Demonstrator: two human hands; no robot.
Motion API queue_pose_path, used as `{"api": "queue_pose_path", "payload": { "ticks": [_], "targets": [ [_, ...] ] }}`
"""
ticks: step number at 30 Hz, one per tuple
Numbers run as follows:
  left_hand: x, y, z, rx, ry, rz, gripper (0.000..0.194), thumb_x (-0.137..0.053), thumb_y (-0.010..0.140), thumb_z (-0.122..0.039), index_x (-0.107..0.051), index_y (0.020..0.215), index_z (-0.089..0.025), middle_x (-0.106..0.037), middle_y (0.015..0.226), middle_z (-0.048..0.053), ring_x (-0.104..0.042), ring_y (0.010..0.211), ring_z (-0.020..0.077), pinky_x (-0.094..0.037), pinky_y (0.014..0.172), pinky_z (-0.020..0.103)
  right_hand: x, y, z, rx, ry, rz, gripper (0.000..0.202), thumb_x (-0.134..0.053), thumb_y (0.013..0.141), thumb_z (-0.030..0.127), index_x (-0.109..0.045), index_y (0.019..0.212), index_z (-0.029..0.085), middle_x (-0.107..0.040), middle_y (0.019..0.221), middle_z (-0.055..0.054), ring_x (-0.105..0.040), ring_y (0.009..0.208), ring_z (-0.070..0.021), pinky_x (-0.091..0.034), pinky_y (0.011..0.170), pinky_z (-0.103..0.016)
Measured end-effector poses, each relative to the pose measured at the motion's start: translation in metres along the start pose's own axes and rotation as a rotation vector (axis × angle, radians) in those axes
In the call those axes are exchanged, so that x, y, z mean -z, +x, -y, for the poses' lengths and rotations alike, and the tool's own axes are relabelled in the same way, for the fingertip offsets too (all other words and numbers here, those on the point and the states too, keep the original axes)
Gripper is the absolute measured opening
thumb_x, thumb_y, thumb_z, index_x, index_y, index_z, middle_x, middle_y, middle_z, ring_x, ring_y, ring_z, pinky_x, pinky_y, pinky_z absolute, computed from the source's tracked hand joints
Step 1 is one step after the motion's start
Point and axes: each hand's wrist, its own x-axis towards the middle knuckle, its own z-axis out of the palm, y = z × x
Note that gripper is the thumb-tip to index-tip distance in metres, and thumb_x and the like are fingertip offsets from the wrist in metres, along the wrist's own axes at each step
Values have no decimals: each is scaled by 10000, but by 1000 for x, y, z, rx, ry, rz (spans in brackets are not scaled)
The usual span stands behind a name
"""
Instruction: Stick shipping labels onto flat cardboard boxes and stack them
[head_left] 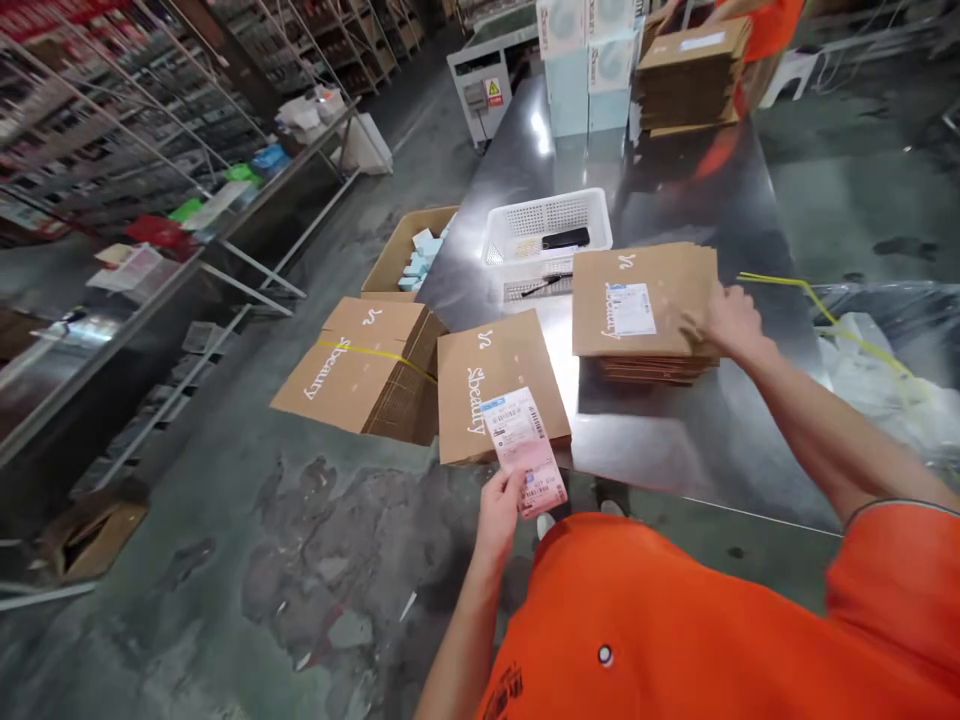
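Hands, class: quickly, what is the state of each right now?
Left hand: closed, holding printed labels.
Right hand: at the right edge of the top carton; whether it grips cannot be told.

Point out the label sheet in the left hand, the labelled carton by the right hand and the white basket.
Label sheet [528, 445], head view: its printed middle.
Labelled carton [667, 290], head view: its top face.
White basket [553, 212], head view: its far wall.

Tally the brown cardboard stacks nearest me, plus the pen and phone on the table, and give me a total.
Nearest cardboard stacks: 3
Pen: 1
Phone: 1
Total: 5
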Motion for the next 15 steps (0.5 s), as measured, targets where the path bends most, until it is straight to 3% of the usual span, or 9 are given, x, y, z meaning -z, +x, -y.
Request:
{"api": "queue_pose_path", "payload": {
  "ticks": [2, 3, 4, 5, 7, 9, 11, 13, 15],
  "targets": [
    [-5, -2, 5, -9, 41, 35, 380, -751, 677, -478, -757, 807, -121, -731, 770, 67, -655, 697, 189, -520, 654, 284, -8, -18, 38, 262, 108, 82, 697, -702, 778, 479, -514, 1326, 91, -500, 1362, -262, -466, 1237, -392, -376, 1003, -569],
    [-5, -2, 7, -16, 63, 53, 361, -742, 693, -467, -756, 802, -124, -730, 783, 66, -656, 728, 195, -521, 682, 290, -16, -34, 64, 417, 255, 203, 702, -695, 780, 489, -496, 1352, 134, -519, 1361, -207, -494, 1215, -343, -415, 985, -499],
    [-5, -3, 9, -19, 83, 67, 349, -734, 707, -458, -757, 805, -124, -730, 801, 69, -657, 762, 203, -521, 713, 297, -26, -52, 91, 539, 409, 406, 657, -671, 795, 487, -504, 1347, 172, -564, 1315, -153, -546, 1142, -289, -463, 919, -421],
    [-4, -4, 9, -19, 93, 80, 343, -732, 715, -447, -760, 829, -124, -733, 831, 75, -658, 803, 211, -519, 746, 303, -36, -72, 117, 631, 516, 612, 572, -651, 805, 479, -554, 1284, 181, -621, 1215, -113, -588, 1039, -246, -484, 842, -360],
    [1, -6, 6, -20, 51, 101, 376, -748, 710, -407, -752, 975, -140, -737, 950, 87, -655, 903, 224, -511, 797, 304, -54, -108, 159, 712, 583, 854, 335, -592, 833, 434, -661, 1015, 162, -670, 921, -50, -590, 807, -179, -450, 695, -286],
    [7, -6, -2, -77, -67, 87, 529, -790, 669, -345, -687, 1165, -194, -709, 1121, 86, -639, 1011, 224, -503, 821, 286, -70, -137, 182, 704, 565, 916, 283, -533, 860, 401, -639, 768, 155, -600, 692, -9, -519, 656, -140, -375, 606, -262],
    [13, -3, -13, -185, -174, -13, 598, -806, 641, -295, -642, 1212, -227, -687, 1167, 69, -631, 1027, 203, -495, 815, 262, -81, -156, 191, 703, 573, 931, 337, -492, 891, 406, -604, 691, 159, -553, 619, 5, -480, 608, -126, -333, 579, -256],
    [18, 7, -23, -259, -175, -184, 380, -789, 644, -288, -694, 996, -182, -711, 947, 40, -635, 848, 159, -481, 734, 232, -90, -167, 194, 746, 619, 925, 326, -493, 905, 414, -636, 763, 157, -595, 682, -7, -511, 645, -131, -349, 608, -253],
    [23, 22, -26, -252, -108, -310, 204, -759, 661, -317, -649, 718, -155, -627, 669, -15, -546, 630, 107, -430, 614, 209, -100, -171, 197, 775, 649, 866, 286, -519, 900, 400, -664, 856, 157, -639, 784, -30, -550, 715, -146, -378, 662, -260]
  ]
}}
